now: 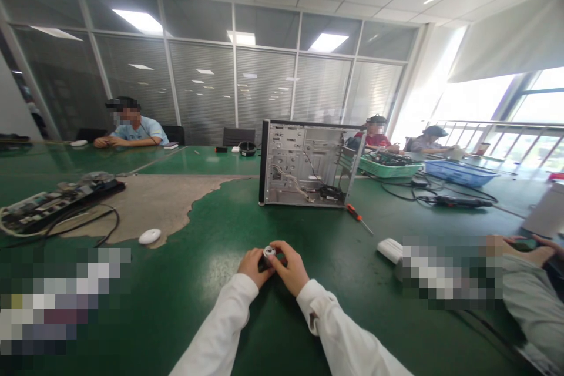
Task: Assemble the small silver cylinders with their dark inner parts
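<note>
Both my hands meet over the green table, pinching a small round white object (269, 252) with dark marks on its top; its kind is too small to make out. Fingers of my left hand (252, 267) close on it from the left. From the right, my right hand (291, 267) grips the same piece with thumb and forefinger. Beyond them stands an opened computer case (288, 155), with loose cables and bare metal inside. A screwdriver (356, 214) with an orange-red handle lies by its lower right corner. To the left rests a white oval object (150, 237).
A long electronic assembly (61, 200) with cables lies at left on a bare grey patch (154, 200). Green (388, 170) and blue (458, 174) baskets stand at the back right, near black cables. A white power strip (390, 251) is at right, beside a co-worker's hands (529, 251). Several people sit around.
</note>
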The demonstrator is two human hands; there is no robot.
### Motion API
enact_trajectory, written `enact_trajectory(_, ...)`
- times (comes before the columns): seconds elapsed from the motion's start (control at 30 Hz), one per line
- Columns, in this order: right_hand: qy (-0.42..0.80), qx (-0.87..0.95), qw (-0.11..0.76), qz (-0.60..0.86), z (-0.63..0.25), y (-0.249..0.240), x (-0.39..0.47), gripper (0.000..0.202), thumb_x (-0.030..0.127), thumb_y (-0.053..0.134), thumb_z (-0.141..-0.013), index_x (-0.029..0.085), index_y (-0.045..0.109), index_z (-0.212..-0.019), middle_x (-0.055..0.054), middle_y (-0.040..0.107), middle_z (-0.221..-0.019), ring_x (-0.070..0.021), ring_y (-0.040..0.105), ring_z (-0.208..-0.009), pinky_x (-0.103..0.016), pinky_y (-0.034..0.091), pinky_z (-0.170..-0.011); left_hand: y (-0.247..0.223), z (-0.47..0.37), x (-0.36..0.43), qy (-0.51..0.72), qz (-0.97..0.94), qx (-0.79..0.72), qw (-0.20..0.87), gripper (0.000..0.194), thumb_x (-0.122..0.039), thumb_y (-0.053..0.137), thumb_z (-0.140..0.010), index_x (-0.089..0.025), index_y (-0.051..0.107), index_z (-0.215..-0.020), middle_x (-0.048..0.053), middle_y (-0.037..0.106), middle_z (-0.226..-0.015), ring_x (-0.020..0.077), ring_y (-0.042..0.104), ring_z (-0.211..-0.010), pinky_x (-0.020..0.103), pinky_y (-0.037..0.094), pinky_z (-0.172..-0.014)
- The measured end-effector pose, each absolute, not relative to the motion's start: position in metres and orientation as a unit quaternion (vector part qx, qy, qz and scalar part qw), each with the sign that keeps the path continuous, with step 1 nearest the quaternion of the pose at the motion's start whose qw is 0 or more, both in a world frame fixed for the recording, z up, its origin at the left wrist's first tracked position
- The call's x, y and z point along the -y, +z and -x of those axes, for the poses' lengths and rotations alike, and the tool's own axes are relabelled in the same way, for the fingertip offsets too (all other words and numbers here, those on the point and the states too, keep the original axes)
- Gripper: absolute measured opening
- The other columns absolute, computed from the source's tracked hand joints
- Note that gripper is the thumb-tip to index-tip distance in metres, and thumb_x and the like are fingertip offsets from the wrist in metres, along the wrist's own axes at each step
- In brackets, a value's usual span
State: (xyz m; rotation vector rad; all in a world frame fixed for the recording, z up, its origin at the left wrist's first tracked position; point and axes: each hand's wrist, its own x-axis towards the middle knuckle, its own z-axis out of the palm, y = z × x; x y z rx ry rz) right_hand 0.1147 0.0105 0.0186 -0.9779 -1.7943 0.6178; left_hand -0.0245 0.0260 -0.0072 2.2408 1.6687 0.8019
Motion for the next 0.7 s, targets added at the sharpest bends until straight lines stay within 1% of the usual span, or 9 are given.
enact_trajectory(0.17, 0.253, 0.727, 0.506, 0.389, -0.113, 0.027, -0.013, 0.012, 0.021, 0.049, -0.071, 0.02, 0.057, -0.08, -0.002, 0.055, -0.08, -0.0127, 0.052, -0.076, -0.022, 0.043, -0.059, -0.007, 0.025, -0.026, 0.27, -0.765, -0.573, 0.12, 0.037, -0.031, 0.059, -0.061, -0.016, 0.054, -0.094, 0.005, 0.056, -0.089, 0.0202, 0.05, -0.085, 0.03, 0.038, -0.074)
enact_trajectory(0.33, 0.253, 0.713, 0.53, 0.383, -0.109, 0.031, -0.017, 0.007, 0.017, 0.05, -0.068, 0.019, 0.057, -0.07, -0.004, 0.054, -0.086, -0.0136, 0.052, -0.08, -0.022, 0.044, -0.058, -0.005, 0.023, -0.025, 0.26, -0.763, -0.579, 0.124, 0.036, -0.028, 0.06, -0.06, -0.014, 0.054, -0.092, 0.006, 0.056, -0.088, 0.02, 0.05, -0.085, 0.03, 0.037, -0.075)
enact_trajectory(0.43, 0.249, 0.711, 0.537, 0.379, -0.107, 0.033, -0.019, 0.007, 0.015, 0.049, -0.068, 0.018, 0.056, -0.069, -0.004, 0.054, -0.086, -0.0135, 0.052, -0.08, -0.022, 0.044, -0.06, -0.003, 0.023, -0.026, 0.255, -0.761, -0.583, 0.125, 0.035, -0.028, 0.06, -0.06, -0.014, 0.054, -0.092, 0.006, 0.056, -0.088, 0.0204, 0.049, -0.085, 0.03, 0.037, -0.074)
enact_trajectory(0.7, 0.217, 0.712, 0.548, 0.381, -0.114, 0.039, -0.017, 0.009, 0.017, 0.048, -0.071, 0.019, 0.056, -0.074, -0.004, 0.055, -0.086, -0.0137, 0.051, -0.082, -0.024, 0.042, -0.064, -0.002, 0.024, -0.023, 0.256, -0.758, -0.586, 0.128, 0.038, -0.03, 0.061, -0.059, -0.015, 0.054, -0.093, 0.006, 0.055, -0.09, 0.0208, 0.049, -0.086, 0.031, 0.037, -0.075)
